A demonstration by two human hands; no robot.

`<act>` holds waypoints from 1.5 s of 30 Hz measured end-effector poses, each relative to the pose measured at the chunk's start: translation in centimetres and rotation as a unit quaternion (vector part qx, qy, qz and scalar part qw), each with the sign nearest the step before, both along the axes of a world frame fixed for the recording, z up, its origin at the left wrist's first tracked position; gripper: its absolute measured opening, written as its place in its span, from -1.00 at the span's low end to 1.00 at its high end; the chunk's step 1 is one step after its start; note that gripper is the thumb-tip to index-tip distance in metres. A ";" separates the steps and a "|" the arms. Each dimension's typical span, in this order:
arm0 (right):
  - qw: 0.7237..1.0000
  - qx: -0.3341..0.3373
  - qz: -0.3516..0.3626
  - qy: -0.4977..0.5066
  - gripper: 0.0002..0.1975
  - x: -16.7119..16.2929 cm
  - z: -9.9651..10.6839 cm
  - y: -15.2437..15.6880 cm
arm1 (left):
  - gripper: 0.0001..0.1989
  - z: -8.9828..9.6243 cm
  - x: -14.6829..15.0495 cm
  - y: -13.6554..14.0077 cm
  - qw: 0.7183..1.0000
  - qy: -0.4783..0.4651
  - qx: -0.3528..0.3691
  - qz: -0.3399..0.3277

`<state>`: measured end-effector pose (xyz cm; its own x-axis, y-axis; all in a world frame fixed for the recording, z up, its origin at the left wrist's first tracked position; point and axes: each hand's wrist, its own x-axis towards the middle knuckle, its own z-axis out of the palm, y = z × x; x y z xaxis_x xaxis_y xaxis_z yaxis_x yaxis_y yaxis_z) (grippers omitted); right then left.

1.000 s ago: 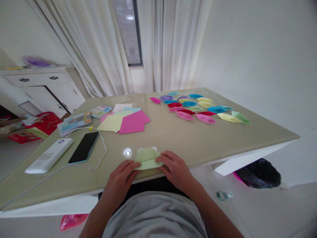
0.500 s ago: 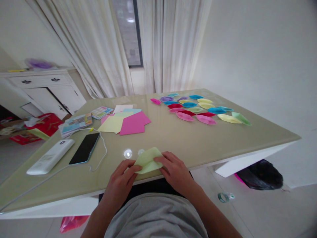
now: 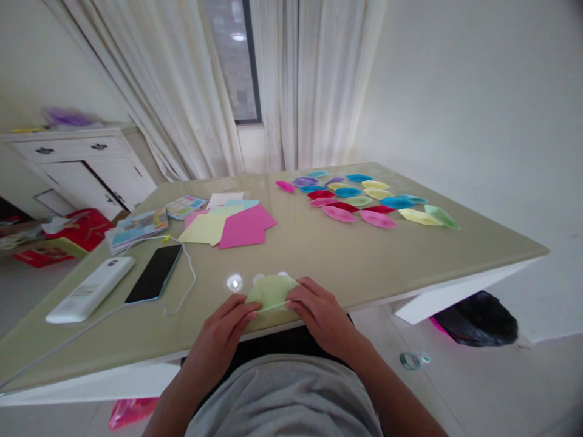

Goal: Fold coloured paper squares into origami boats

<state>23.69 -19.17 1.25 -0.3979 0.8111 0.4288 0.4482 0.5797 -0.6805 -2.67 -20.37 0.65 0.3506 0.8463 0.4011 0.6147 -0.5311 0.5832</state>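
Observation:
A pale green sheet of folded paper [image 3: 272, 291] is held at the table's near edge, close to my body. My left hand [image 3: 228, 321] pinches its left end between thumb and fingers. At the other end, my right hand [image 3: 316, 309] grips the paper with the thumb below and fingers on top. A folded edge runs along the near side between both hands. Farther off to the right lie several folded paper boats [image 3: 339, 213] in pink, red, blue, yellow, purple and green. Flat sheets of coloured paper [image 3: 243, 229] overlap left of centre.
On the left of the table [image 3: 319, 261] are a phone [image 3: 155, 274], a white power bank [image 3: 90, 290], a white cable [image 3: 194, 273] and some booklets [image 3: 139, 227]. A black bag [image 3: 476, 318] and a plastic bottle [image 3: 412, 361] are on the floor at right.
The green paper has tilted, its near edge now showing as a crease line between my hands. Both hands keep their hold and have shifted only slightly.

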 end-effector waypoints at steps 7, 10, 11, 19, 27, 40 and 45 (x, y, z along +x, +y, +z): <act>0.990 -0.049 -0.034 0.125 -0.86 0.0 -0.6 0.2 | -0.80 0.4 0.0 0.2 0.995 -0.084 -0.050 0.010; 0.981 -0.109 -0.049 0.154 -0.83 0.2 -0.5 0.3 | -0.81 0.6 -0.4 0.2 0.991 -0.115 -0.071 0.027; 0.978 -0.122 -0.052 0.159 -0.79 0.2 -0.4 0.4 | -0.78 0.7 -0.5 0.1 0.990 -0.116 -0.073 0.033; 0.944 -0.211 -0.026 0.251 -0.78 -0.1 -0.3 0.0 | -0.81 1.0 0.0 -0.3 0.975 -0.194 -0.068 0.080; 0.962 -0.169 -0.047 0.210 -0.76 0.6 0.6 -0.2 | -0.82 0.7 -1.4 -0.4 0.969 -0.186 -0.157 0.049; 0.977 -0.089 -0.059 0.185 -0.77 1.0 0.0 0.5 | -0.69 1.3 -1.4 0.3 0.958 -0.186 -0.215 0.028; 0.975 -0.112 -0.082 0.176 -0.79 0.9 -0.3 0.5 | -0.65 1.3 -1.0 0.1 0.941 -0.221 -0.255 0.029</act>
<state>24.61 -18.69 0.98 -0.1152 0.9402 0.3206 0.2378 0.3395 -0.9101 -3.71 -20.23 1.90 0.1923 0.9808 0.0340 0.2719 -0.0865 0.9584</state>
